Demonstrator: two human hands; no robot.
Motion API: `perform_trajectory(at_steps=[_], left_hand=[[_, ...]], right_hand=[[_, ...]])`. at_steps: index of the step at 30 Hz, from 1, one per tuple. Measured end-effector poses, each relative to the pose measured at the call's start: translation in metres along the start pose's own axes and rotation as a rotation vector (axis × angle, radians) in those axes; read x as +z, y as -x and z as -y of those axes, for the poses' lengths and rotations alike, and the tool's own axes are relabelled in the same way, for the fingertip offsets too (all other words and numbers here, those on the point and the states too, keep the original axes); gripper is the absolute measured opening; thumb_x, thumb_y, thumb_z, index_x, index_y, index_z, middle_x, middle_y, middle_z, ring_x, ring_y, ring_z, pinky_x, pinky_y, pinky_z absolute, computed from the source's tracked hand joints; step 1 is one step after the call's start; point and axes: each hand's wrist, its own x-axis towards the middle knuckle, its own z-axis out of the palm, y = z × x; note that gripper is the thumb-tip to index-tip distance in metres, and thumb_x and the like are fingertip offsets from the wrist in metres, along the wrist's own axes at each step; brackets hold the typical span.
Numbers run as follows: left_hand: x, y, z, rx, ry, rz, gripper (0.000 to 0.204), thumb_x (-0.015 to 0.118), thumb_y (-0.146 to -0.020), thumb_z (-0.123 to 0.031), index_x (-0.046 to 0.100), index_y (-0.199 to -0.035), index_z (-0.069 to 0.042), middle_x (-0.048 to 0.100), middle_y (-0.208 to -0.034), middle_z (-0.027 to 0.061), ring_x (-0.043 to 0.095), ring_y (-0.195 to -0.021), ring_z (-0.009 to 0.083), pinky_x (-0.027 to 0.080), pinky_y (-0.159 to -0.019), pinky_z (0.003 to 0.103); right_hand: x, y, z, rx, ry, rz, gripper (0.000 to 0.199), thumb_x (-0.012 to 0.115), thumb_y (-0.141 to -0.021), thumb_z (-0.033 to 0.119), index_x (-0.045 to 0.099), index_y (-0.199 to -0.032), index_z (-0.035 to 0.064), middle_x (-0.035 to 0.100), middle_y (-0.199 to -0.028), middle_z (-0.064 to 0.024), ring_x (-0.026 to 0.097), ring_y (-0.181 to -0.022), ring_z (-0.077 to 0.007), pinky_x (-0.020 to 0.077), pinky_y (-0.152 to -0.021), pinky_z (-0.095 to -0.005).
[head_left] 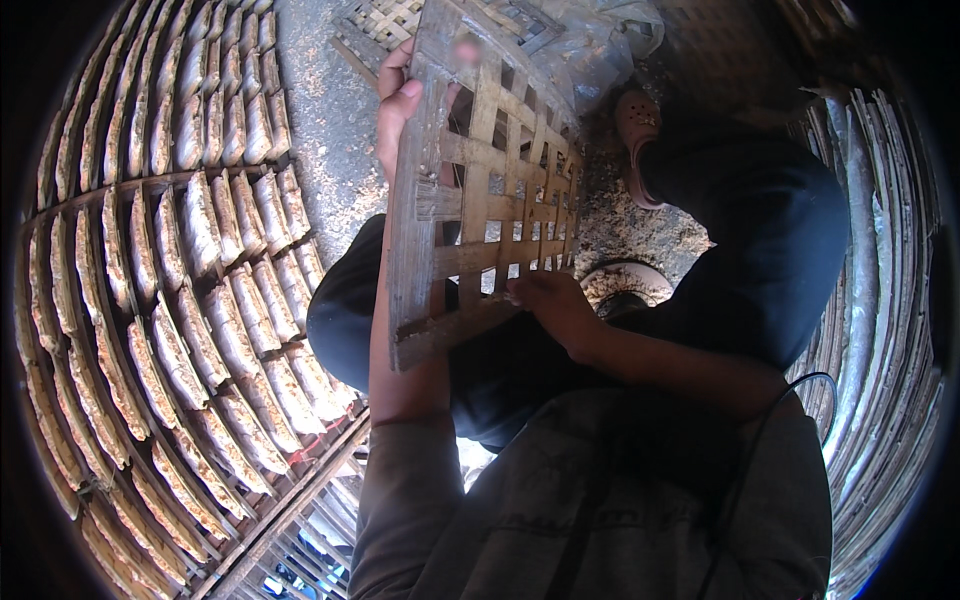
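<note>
A woven bamboo tray (412, 240) with a wooden frame stands tilted on edge over my lap, its open lattice turned to the right. My left hand (396, 112) grips the upper part of the left frame bar, with the thumb on the near side and some fingers hidden behind. At the lower edge of the lattice, the closed fingers of my right hand (552, 306) pinch the rim near a corner. Whether they also hold something small cannot be made out.
To my left, a rack (225, 235) bears rows of upright trays with pale, crumbly edges. Another woven panel (392, 28) lies ahead beside clear plastic (612, 50). Stacked slatted trays (868, 270) stand at right. Crumbs litter the grey floor (325, 130) near my clog (637, 118).
</note>
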Motion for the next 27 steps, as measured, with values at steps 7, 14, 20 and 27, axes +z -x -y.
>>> perform_trajectory(at_steps=[7,14,20,27], left_hand=[[0.001,-0.005,0.003,0.023,-0.071,0.03,0.043,0.047,-0.093,-0.023,0.041,-0.133,-0.006,0.057,-0.12,0.0166,0.056,-0.111,0.0256,0.049,-0.094,0.041],[-0.001,-0.006,-0.002,0.047,-0.113,-0.154,0.048,0.051,-0.09,-0.023,0.042,-0.133,-0.004,0.059,-0.118,0.0167,0.056,-0.108,0.0268,0.047,-0.095,0.042],[-0.017,-0.015,0.004,0.063,-0.158,-0.132,0.051,0.052,-0.088,-0.025,0.044,-0.131,0.001,0.06,-0.117,0.0177,0.058,-0.105,0.0269,0.046,-0.096,0.04],[-0.029,-0.016,-0.001,0.012,-0.147,-0.144,0.051,0.052,-0.088,-0.027,0.043,-0.13,0.0,0.062,-0.116,0.0196,0.06,-0.109,0.0261,0.046,-0.099,0.04]], right_hand=[[0.0,0.005,0.027,-0.184,-0.034,0.108,0.03,0.063,-0.095,0.027,0.071,-0.099,-0.0016,0.07,-0.089,-0.0062,0.063,-0.085,-0.0116,0.0482,-0.079,-0.0285],[-0.002,0.01,0.057,-0.016,-0.113,0.057,0.025,0.064,-0.091,0.026,0.072,-0.094,0.0029,0.069,-0.084,-0.0124,0.066,-0.08,-0.0203,0.0495,-0.075,-0.0339],[-0.028,0.001,0.065,-0.477,0.358,-0.103,0.017,0.064,-0.087,0.022,0.07,-0.088,0.0054,0.069,-0.084,-0.016,0.068,-0.083,-0.0311,0.0517,-0.076,-0.0407],[-0.039,-0.006,0.06,-0.533,0.468,0.071,0.014,0.064,-0.086,0.018,0.071,-0.093,0.007,0.069,-0.087,-0.0145,0.068,-0.082,-0.032,0.0525,-0.076,-0.0407]])
